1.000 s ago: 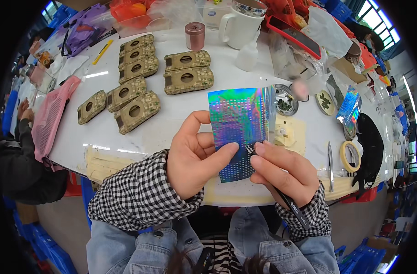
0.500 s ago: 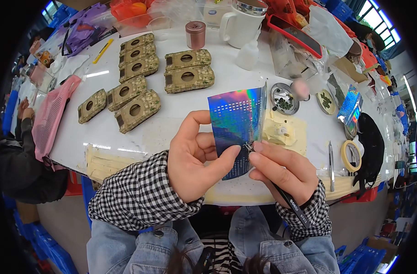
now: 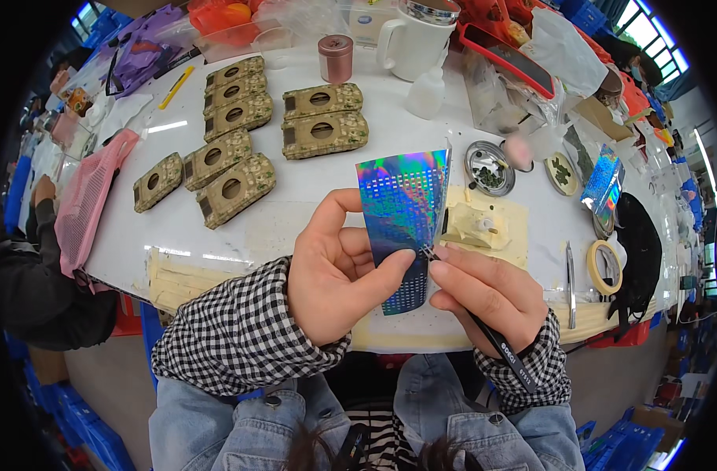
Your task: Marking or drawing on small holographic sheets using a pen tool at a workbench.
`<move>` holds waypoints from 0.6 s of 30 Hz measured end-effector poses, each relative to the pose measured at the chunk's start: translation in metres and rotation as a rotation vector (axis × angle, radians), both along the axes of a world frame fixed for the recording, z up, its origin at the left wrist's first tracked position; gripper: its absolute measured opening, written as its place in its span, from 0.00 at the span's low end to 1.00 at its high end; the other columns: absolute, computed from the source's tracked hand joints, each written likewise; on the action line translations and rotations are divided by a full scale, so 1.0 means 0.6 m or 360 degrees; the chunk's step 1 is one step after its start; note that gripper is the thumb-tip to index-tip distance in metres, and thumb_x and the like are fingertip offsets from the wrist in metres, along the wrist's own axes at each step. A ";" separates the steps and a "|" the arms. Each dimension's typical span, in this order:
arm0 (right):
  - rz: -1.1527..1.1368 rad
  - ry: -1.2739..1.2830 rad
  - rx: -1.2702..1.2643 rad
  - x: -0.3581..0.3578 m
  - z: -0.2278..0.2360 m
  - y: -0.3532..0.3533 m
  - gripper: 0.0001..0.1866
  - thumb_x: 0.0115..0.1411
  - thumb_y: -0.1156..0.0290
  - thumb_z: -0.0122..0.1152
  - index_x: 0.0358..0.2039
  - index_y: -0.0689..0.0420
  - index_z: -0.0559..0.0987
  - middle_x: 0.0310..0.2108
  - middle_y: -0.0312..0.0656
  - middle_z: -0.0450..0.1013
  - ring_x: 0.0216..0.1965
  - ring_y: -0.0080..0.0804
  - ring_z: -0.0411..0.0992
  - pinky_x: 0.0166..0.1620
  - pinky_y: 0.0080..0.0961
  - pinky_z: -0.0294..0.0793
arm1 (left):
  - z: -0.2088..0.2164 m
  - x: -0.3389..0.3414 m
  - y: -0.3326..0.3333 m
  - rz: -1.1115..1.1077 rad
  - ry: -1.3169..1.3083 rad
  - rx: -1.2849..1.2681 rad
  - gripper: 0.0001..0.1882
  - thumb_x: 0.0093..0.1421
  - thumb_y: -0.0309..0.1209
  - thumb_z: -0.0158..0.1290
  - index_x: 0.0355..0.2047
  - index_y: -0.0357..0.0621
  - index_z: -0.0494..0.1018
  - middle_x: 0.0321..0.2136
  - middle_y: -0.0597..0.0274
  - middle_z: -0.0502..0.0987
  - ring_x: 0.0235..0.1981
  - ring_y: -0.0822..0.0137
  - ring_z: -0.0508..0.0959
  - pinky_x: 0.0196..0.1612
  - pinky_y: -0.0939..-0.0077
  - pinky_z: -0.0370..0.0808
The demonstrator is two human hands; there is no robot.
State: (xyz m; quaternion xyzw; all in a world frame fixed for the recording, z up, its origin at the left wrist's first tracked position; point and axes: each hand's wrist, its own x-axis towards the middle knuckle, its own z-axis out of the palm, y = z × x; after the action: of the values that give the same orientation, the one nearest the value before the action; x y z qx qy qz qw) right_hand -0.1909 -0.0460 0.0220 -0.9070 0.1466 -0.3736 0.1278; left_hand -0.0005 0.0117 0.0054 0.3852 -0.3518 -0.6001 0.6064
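Observation:
My left hand [image 3: 335,275] grips a shiny blue holographic sticker sheet [image 3: 402,204] upright, its thumb pressed near the sheet's right edge. Rows of small cut-out marks run across the sheet. In my right hand [image 3: 492,294] is a pair of black tweezers [image 3: 490,336], pinched between thumb and fingers. Its tips meet the sheet beside my left thumb; whether they hold a sticker is too small to tell. Behind the sheet, a beige model part [image 3: 472,224] with a small pale knob rests on masking tape [image 3: 517,235] stuck to the table.
Several camouflage tank hulls [image 3: 237,188] stand at the left and centre back. To the right are a round metal tin [image 3: 490,169] with dark bits, silver tweezers [image 3: 570,282] and a tape roll [image 3: 603,267]. A white mug [image 3: 417,47] and small bottle [image 3: 428,93] stand behind.
The sheet has tilted slightly, its right edge shifting left, so more of the beige model part shows. My right fingers and the tweezers have turned a little; both hands keep their grip.

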 end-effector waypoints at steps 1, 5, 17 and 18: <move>-0.0003 0.0006 0.0013 0.000 0.000 0.000 0.19 0.47 0.75 0.70 0.42 0.62 0.79 0.38 0.49 0.76 0.37 0.40 0.78 0.40 0.30 0.81 | -0.001 0.000 0.000 0.0000 -0.0004 -0.0003 0.23 0.58 0.17 0.53 0.51 0.37 0.56 0.39 0.52 0.79 0.41 0.70 0.78 0.46 0.78 0.76; -0.0011 0.0028 0.0061 -0.001 0.005 0.001 0.19 0.47 0.75 0.70 0.42 0.61 0.80 0.37 0.48 0.77 0.36 0.39 0.78 0.38 0.29 0.80 | 0.000 -0.001 0.000 0.0002 -0.0014 -0.0008 0.23 0.58 0.17 0.53 0.51 0.37 0.56 0.38 0.52 0.79 0.41 0.71 0.79 0.46 0.78 0.76; -0.0023 0.0045 -0.0149 0.004 0.001 0.005 0.19 0.47 0.75 0.70 0.41 0.64 0.79 0.37 0.49 0.76 0.36 0.40 0.79 0.37 0.29 0.81 | -0.003 -0.001 0.000 -0.0014 0.0080 0.0007 0.25 0.58 0.15 0.52 0.53 0.37 0.55 0.40 0.51 0.78 0.43 0.70 0.78 0.47 0.78 0.76; -0.0029 0.0060 -0.0212 0.004 0.000 0.005 0.19 0.47 0.75 0.70 0.41 0.64 0.79 0.37 0.50 0.76 0.37 0.40 0.79 0.37 0.29 0.81 | -0.005 0.000 -0.001 -0.0024 0.0099 0.0013 0.25 0.58 0.15 0.51 0.53 0.37 0.55 0.41 0.51 0.78 0.43 0.70 0.78 0.47 0.78 0.76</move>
State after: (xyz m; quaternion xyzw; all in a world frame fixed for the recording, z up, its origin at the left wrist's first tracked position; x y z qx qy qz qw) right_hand -0.1885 -0.0430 0.0221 -0.9190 0.1318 -0.3666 0.0610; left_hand -0.0006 0.0112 0.0026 0.3662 -0.3332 -0.6178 0.6109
